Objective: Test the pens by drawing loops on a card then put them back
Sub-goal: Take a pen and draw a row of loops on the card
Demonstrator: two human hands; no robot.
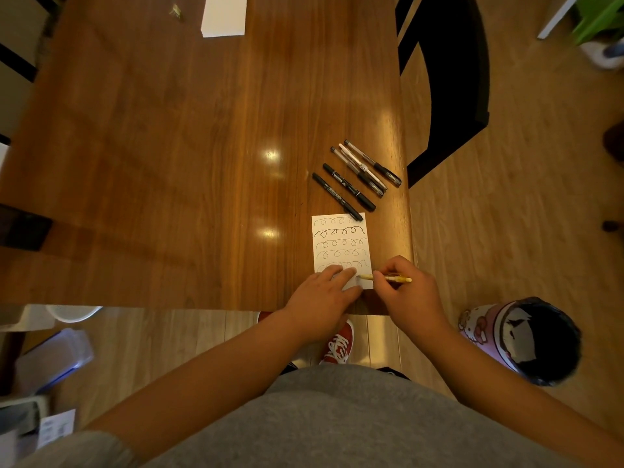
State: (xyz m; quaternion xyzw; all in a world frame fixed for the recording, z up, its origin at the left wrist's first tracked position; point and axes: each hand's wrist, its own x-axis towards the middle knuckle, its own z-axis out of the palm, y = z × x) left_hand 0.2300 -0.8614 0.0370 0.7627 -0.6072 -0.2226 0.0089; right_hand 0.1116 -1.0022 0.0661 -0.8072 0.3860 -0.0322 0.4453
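A white card (341, 244) with several rows of drawn loops lies near the table's front right corner. My left hand (322, 298) rests flat on the card's lower end, fingers spread, pinning it down. My right hand (405, 288) grips a yellow pen (388, 277) held almost level, its tip at the card's lower right edge beside my left fingertips. Several black and clear pens (356, 175) lie side by side just beyond the card, slanted toward the table's right edge.
The wooden table (169, 146) carries a white stack of cards (224, 15) at its far edge. A black chair (445, 79) stands at the right side. A pink printed container (526, 339) sits on the floor by my right arm.
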